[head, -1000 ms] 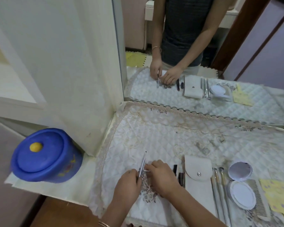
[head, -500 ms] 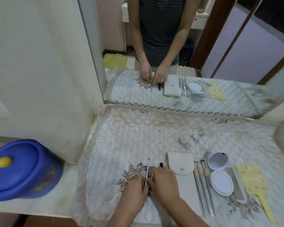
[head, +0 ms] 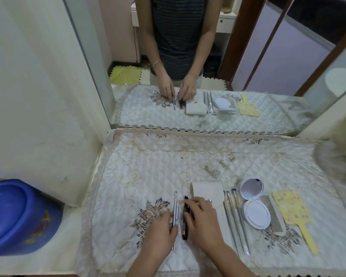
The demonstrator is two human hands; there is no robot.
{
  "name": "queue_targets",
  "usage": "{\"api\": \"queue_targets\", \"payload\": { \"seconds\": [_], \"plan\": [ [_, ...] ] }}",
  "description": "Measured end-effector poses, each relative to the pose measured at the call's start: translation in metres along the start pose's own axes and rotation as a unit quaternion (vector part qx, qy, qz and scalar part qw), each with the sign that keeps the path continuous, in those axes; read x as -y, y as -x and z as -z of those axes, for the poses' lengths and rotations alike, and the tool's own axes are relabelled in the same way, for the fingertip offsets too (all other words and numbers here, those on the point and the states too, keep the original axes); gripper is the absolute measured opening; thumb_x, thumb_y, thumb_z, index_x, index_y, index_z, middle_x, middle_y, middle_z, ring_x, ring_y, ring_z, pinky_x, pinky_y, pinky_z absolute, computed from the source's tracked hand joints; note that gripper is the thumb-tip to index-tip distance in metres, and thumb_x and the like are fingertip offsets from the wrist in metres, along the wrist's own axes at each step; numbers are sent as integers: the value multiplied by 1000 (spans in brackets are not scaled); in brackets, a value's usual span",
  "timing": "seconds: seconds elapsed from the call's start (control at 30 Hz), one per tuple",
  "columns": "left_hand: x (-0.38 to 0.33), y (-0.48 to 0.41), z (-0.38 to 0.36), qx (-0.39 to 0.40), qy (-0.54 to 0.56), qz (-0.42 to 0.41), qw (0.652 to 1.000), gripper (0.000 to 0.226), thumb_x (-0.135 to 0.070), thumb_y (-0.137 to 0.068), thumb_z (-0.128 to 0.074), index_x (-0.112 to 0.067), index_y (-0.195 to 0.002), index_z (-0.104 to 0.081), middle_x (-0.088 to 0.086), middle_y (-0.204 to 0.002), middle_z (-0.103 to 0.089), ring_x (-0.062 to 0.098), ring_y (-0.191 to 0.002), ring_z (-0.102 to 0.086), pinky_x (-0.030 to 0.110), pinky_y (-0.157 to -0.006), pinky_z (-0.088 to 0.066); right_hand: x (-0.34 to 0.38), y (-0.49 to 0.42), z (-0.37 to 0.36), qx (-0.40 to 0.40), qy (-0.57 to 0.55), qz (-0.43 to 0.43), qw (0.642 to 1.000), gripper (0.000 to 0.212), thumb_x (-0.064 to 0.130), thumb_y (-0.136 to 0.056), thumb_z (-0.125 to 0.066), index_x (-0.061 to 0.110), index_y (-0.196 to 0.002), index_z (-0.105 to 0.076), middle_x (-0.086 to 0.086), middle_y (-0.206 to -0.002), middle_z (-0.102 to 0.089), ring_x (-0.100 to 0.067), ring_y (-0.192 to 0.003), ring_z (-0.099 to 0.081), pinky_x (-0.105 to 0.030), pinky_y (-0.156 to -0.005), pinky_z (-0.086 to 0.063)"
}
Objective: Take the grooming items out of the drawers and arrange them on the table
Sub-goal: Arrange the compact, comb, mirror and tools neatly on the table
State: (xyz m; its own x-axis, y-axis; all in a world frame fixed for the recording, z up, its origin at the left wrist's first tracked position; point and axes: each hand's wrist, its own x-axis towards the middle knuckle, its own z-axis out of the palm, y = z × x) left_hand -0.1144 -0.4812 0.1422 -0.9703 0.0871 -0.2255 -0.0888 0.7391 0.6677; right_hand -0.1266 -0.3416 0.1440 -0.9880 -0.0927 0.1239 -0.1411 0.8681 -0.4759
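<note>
On the quilted table cover (head: 140, 168), my left hand (head: 160, 230) pinches a thin silver metal tool (head: 175, 206) that lies flat, pointing away from me. My right hand (head: 203, 220) rests its fingertips on a slim black tool (head: 186, 204) just right of the silver one. A white snap pouch (head: 207, 191) lies beside my right hand. Right of the pouch are several long metal tools (head: 235, 216), an open round compact mirror (head: 253, 200), a white comb (head: 271, 212) and a yellow paddle-shaped item (head: 293, 210).
A large mirror (head: 208, 56) stands along the back edge of the table and reflects the person and the items. A blue plastic lidded container (head: 18, 214) sits on the ledge at the left. A white wall panel (head: 38, 96) rises at the left.
The silver tool was held raised; now it lies flat on the cover under my left fingers. My right hand moved onto the black tool. The camera view shifted right.
</note>
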Motion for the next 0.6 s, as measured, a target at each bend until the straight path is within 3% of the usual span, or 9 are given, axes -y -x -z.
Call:
{"api": "queue_targets", "payload": {
  "seconds": [0.1,0.2,0.27,0.37,0.47,0.53,0.6],
  "plan": [
    [0,1,-3,-12,9,2,1000,27,-29,-90,-49,-19,-115,-51,-11,-70,-44,9,-68,-47,26,-65,-37,-28,10,24,-49,14,-10,999,30,32,-80,-45,25,-107,-55,-6,-106,-64,-19,-98,-54,-30,-84,-46],
    [-1,0,-5,-15,9,2,1000,29,-31,-89,-50,-22,-117,-49,-7,-80,-54,9,-72,-51,23,-65,-38,-55,26,31,-26,53,-38,998,43,42,-77,-46,19,-113,-55,-15,-116,-61,-25,-109,-51,-38,-88,-51],
    [-5,-1,-6,-8,8,4,1000,28,-29,-90,-50,-23,-117,-49,-8,-73,-51,9,-70,-49,22,-61,-36,-63,34,24,6,93,-46,995,54,48,-76,-45,17,-120,-52,-17,-123,-60,-29,-115,-53,-43,-87,-53],
    [-10,0,-8,-8,0,8,1000,27,-28,-89,-51,-22,-116,-49,-9,-64,-46,12,-68,-48,26,-63,-35,-63,37,12,25,107,-52,993,55,52,-91,-20,17,-126,-43,-13,-124,-61,-21,-118,-41,-37,-82,-54],
    [-13,1,-11,-7,-12,15,1000,26,-30,-88,-52,-23,-113,-50,-9,-66,-46,14,-70,-49,28,-64,-37,-59,35,9,14,107,-65,992,64,54,-91,-4,16,-124,-43,-13,-119,-64,-19,-112,-39,-31,-86,-50],
    [-15,1,-12,-7,-12,15,1000,25,-31,-88,-51,-24,-113,-51,-8,-71,-50,13,-70,-49,29,-66,-40,-59,34,8,14,108,-62,992,60,54,-92,-10,16,-123,-45,-12,-118,-65,-19,-111,-39,-32,-86,-51],
    [-14,0,-13,-27,-44,17,999,30,-32,-89,-49,-23,-118,-50,-4,-91,-55,15,-84,-53,29,-75,-42,-59,32,13,17,97,-54,994,54,53,-86,-30,17,-121,-48,-12,-116,-66,-18,-109,-40,-34,-78,-55]
  ]
}}
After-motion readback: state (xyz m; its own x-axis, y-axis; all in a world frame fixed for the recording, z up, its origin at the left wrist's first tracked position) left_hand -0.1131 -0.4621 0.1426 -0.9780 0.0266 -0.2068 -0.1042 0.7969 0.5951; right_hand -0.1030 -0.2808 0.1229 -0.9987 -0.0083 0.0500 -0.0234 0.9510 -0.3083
